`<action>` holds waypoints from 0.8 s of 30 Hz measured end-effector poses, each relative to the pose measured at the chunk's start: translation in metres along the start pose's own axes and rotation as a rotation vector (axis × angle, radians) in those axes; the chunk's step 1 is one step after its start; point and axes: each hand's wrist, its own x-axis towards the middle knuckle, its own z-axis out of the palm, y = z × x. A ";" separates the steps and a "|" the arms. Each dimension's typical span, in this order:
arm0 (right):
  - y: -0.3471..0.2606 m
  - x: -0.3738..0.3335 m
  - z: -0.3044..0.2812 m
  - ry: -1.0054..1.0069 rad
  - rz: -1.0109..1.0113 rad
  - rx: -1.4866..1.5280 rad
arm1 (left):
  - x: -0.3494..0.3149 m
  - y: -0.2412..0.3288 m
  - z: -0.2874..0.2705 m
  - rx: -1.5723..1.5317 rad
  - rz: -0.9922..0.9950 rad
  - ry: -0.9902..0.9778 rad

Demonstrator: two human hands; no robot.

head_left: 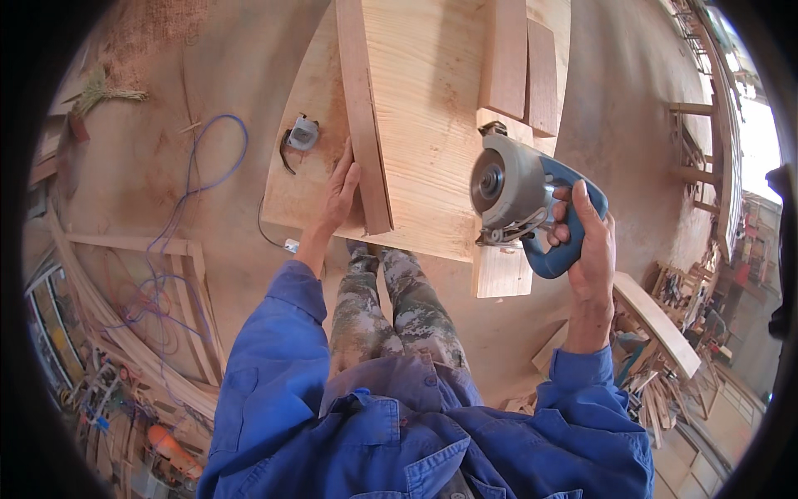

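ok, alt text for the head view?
A person's right hand holds a circular saw near the right edge of a wooden table; the left hand touches a long board on it. A tape measure lies left of the board.

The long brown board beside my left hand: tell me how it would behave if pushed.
The long brown board looks thick and straight, so probably stiff. Squared-sided on the pale wooden tabletop, it should slide rather than roll. Pushed near its end, where the left hand touches, it might swivel.
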 end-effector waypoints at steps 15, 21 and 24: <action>0.049 0.019 -0.033 0.000 0.263 0.342 | -0.036 0.052 0.013 0.216 -0.332 0.038; 0.043 0.038 -0.009 -0.081 0.400 0.511 | -0.035 0.033 -0.009 0.277 -0.318 0.040; 0.039 0.049 0.004 -0.039 0.500 0.607 | -0.020 0.042 -0.024 0.578 -0.324 0.121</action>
